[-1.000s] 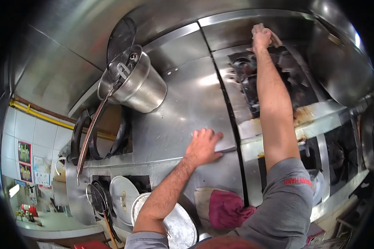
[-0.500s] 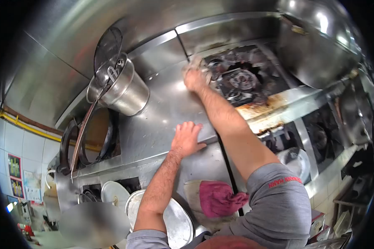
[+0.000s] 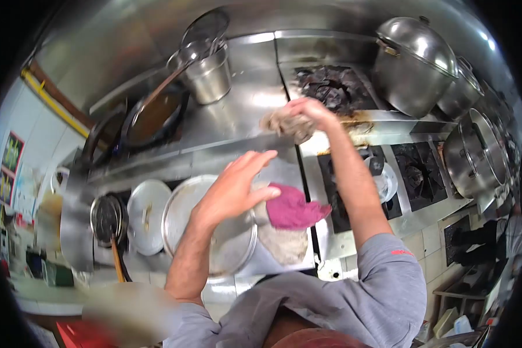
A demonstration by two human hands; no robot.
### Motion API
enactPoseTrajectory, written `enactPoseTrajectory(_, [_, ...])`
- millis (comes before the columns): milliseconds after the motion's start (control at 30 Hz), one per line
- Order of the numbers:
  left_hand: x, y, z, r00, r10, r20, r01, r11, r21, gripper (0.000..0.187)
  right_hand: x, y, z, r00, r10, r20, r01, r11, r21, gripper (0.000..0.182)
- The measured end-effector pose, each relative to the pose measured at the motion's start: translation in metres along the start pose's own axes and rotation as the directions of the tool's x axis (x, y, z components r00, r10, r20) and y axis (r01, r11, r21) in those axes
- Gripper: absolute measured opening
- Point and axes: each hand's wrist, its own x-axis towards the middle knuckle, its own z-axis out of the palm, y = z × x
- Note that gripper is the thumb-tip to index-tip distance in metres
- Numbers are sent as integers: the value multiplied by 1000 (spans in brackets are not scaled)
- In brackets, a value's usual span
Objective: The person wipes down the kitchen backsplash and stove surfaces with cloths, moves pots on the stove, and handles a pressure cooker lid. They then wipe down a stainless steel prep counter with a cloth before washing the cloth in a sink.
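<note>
My right hand (image 3: 312, 112) grips a crumpled greyish-brown cloth (image 3: 290, 124), which hangs over the front of the steel worktop (image 3: 243, 110) beside the stove. Held in the air with fingers stretched and thumb apart, my left hand (image 3: 238, 181) has nothing in it. Below it, a magenta cloth (image 3: 296, 210) lies bunched on a pale, stained cloth (image 3: 284, 243). A large round metal lid (image 3: 238, 249) is partly covered by my left forearm.
A steel pot (image 3: 209, 78) holding strainers stands at the back left, near a dark wok (image 3: 151, 124). Gas burners (image 3: 333, 90) lie to the right, with a big lidded pot (image 3: 414, 66) behind. A smaller lid (image 3: 149, 217) and a wooden-handled pan (image 3: 107, 217) sit front left.
My right hand has drawn the cloth back from the worktop's rear toward me. My left hand has risen off the worktop and come nearer. The view has shifted.
</note>
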Motion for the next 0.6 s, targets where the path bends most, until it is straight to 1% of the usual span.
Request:
enactPoseTrajectory(67, [-67,16,-9,996,-30,-89,11,978,-210,69,-41,0,4,998,-53,-42,59,986,155,29])
enactPoseTrajectory(100, [-96,16,-5,989,-77,-128,49,977,-208,69,-76,-17,18,994,-92,-67,92,996,-2,34])
enactPoseTrajectory(133, [-130,14,2,988,-92,-121,48,944,-325,69,-105,-16,31,976,-190,-103,195,980,38,38])
enactPoseTrajectory(167, [-164,11,7,984,-116,-137,47,902,-430,69,-114,5,22,966,-237,-104,230,970,-74,38])
enactPoseTrajectory(200, [-195,11,13,954,-203,-220,98,906,-411,69,-142,-1,45,953,-286,-100,282,958,-58,44])
enactPoseTrajectory(267, [-250,10,28,928,-343,-141,234,836,-496,68,-170,18,66,985,-171,-12,170,961,217,57])
enactPoseTrajectory(300, [-279,8,33,881,-418,-222,267,826,-495,68,-189,10,103,986,-162,27,145,935,324,53])
enactPoseTrajectory(333, [-305,7,38,853,-487,-188,337,789,-515,66,-200,22,123,974,-223,37,195,915,353,50])
enactPoseTrajectory(367, [-331,4,42,828,-542,-140,398,746,-534,65,-210,22,158,959,-270,80,225,905,362,50])
enactPoseTrajectory(400, [-357,0,47,812,-557,-172,406,752,-519,63,-216,23,193,945,-293,145,204,874,441,54])
enactPoseTrajectory(433, [-380,-2,45,794,-578,-189,408,737,-539,63,-217,24,231,933,-285,219,126,831,542,59])
enactPoseTrajectory(467, [-405,-2,43,783,-589,-201,405,728,-553,62,-222,23,272,913,-301,276,72,784,616,70])
enactPoseTrajectory(500, [-430,-4,44,759,-614,-219,423,720,-551,62,-224,25,310,895,-277,349,-22,755,655,77])
enactPoseTrajectory(533, [-454,-11,44,766,-589,-257,396,748,-533,63,-223,24,349,868,-263,420,-112,721,684,85])
enactPoseTrajectory(567, [-479,-15,44,773,-565,-288,370,771,-519,63,-225,22,391,852,-268,449,-133,719,682,85])
enactPoseTrajectory(600, [-505,-18,41,750,-589,-302,386,760,-523,63,-228,17,439,814,-268,515,-192,713,674,91])
